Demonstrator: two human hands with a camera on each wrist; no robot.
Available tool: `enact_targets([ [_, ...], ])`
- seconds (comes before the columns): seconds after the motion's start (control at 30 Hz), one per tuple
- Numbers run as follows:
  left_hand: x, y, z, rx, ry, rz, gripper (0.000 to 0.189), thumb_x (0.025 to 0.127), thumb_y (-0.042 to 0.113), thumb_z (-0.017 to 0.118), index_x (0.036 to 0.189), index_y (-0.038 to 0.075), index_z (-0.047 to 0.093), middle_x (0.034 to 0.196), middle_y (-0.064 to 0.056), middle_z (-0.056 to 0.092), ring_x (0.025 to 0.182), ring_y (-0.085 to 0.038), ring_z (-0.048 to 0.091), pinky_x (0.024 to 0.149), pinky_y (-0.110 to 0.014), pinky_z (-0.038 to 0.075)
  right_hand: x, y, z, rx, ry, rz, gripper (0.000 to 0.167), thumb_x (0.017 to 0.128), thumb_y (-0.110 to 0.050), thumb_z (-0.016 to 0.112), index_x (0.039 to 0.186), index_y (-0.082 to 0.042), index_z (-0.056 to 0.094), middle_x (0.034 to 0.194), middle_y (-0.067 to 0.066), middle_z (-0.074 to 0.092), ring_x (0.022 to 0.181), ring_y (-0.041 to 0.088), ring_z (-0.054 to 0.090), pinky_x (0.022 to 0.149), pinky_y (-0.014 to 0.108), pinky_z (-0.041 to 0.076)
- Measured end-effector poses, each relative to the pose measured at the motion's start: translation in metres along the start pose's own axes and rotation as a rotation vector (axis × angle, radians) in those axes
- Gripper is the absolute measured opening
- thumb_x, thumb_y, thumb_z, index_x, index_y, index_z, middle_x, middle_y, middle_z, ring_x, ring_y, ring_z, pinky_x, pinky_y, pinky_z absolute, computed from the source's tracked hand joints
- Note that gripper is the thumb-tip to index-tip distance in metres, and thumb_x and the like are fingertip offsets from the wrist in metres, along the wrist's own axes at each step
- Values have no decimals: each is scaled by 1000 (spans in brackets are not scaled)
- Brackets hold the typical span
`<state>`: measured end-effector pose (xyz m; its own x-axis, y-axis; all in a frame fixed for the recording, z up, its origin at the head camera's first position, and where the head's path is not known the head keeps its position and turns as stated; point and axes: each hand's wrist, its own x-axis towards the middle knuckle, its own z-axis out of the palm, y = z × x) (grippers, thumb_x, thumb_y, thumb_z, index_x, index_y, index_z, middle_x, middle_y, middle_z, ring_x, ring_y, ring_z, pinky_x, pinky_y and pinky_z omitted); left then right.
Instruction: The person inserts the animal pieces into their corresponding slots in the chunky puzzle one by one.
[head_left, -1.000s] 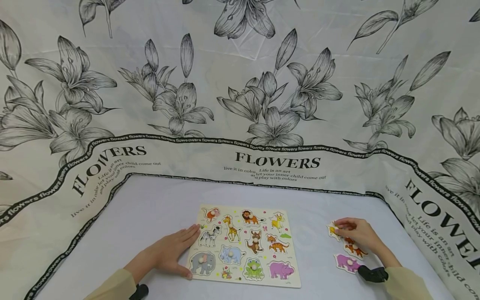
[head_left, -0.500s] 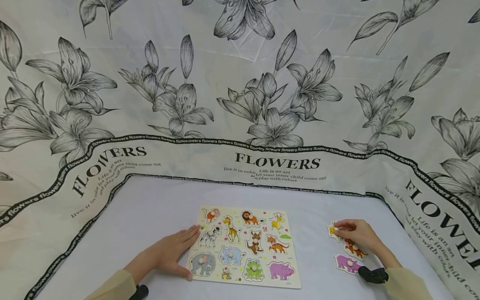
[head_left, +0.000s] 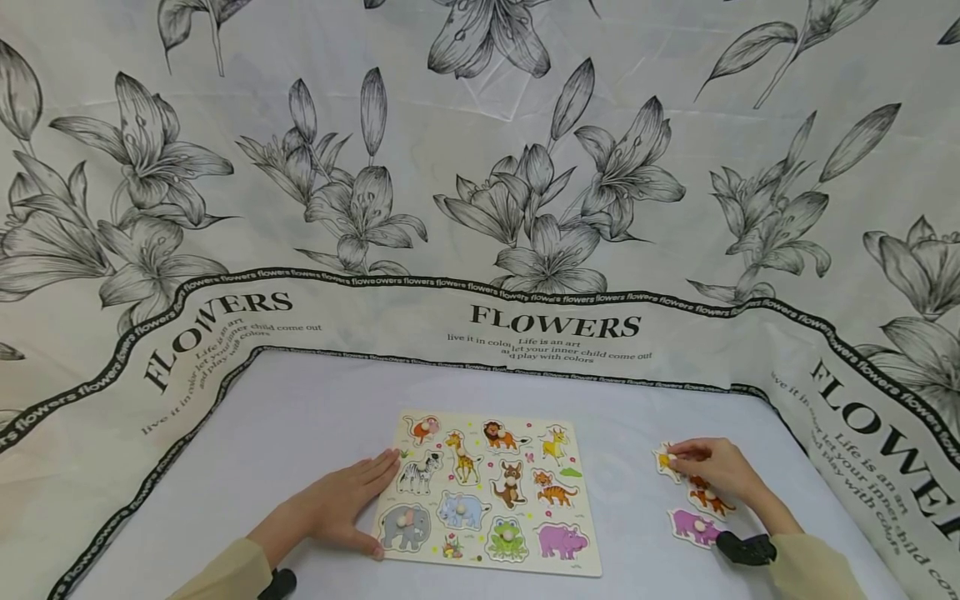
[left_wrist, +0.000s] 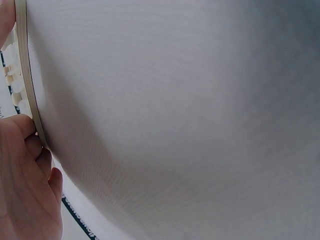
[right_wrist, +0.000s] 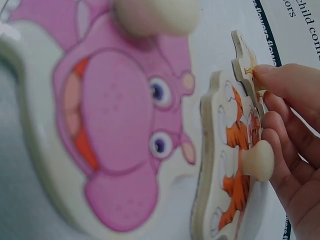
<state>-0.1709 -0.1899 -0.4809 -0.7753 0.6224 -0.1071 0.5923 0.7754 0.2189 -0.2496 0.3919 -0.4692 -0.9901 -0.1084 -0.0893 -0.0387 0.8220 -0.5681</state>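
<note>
A wooden animal puzzle board lies on the white cloth. My left hand rests at its left edge, thumb near the front corner, the other fingers extended further back. In the left wrist view, that hand's fingers touch the board's side. To the right of the board, my right hand pinches a yellow animal puzzle piece lying on the cloth; its knob is hidden by the fingers. Just below that hand are a tiger puzzle piece, partly covered, and a purple hippo puzzle piece.
Knobs show on the elephant, rhino and frog pieces in the board. White cloth lies between the board and the loose pieces. A flower-printed cloth rises behind.
</note>
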Motion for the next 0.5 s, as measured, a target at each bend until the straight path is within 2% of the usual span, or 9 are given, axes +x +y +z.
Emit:
enact_targets([
  [0.27, -1, 1, -2, 3, 0, -1, 115, 71, 79, 58, 151, 4, 25, 161, -12, 19, 147, -28, 23, 118, -43, 29, 1, -1, 1, -26, 43, -21, 42, 87, -34, 71, 111, 0, 69, 100, 12, 72, 77, 8, 57, 60, 21, 47],
  [0.5, 0, 2, -2, 8, -4, -7, 115, 70, 80, 58, 152, 4, 25, 161, -11, 19, 147, -28, 24, 118, -43, 29, 3, -1, 2, -28, 81, -53, 39, 86, -34, 71, 109, -2, 71, 98, 10, 72, 72, 4, 55, 55, 21, 45],
])
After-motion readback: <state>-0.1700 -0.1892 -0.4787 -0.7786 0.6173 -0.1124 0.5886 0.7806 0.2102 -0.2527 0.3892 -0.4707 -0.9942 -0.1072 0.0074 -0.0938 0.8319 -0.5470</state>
